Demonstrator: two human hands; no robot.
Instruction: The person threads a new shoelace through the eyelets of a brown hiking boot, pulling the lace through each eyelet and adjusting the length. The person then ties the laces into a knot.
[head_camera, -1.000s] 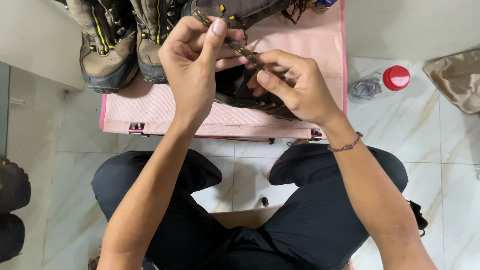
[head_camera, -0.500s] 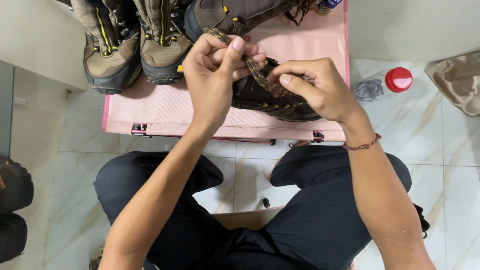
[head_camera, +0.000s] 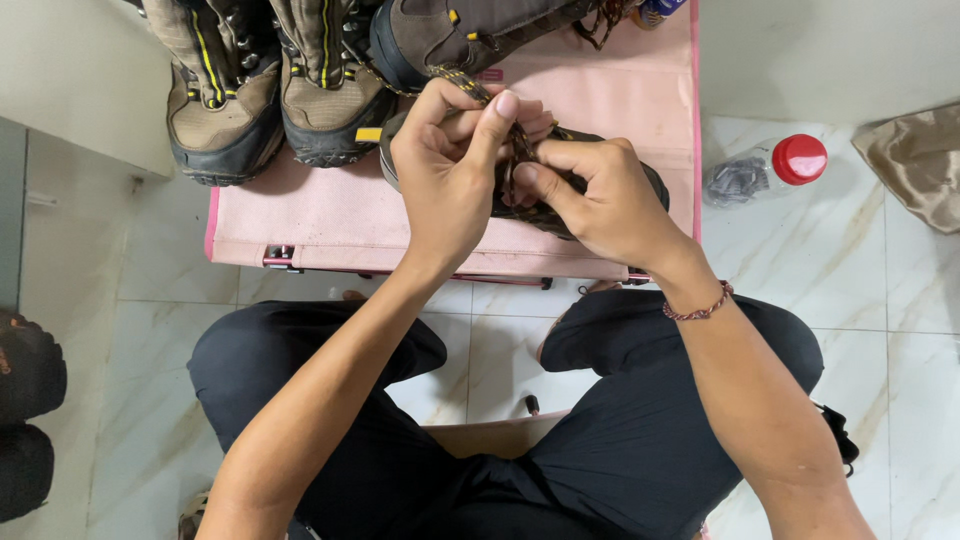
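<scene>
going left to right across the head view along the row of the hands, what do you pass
Tan boot with yellow stripe → second tan boot → left hand → right hand → clear bottle with red cap → beige cloth.

Left hand (head_camera: 450, 170) and right hand (head_camera: 600, 200) meet — fingers pinched together.

One head camera looks steeply down, close above the lap.
</scene>
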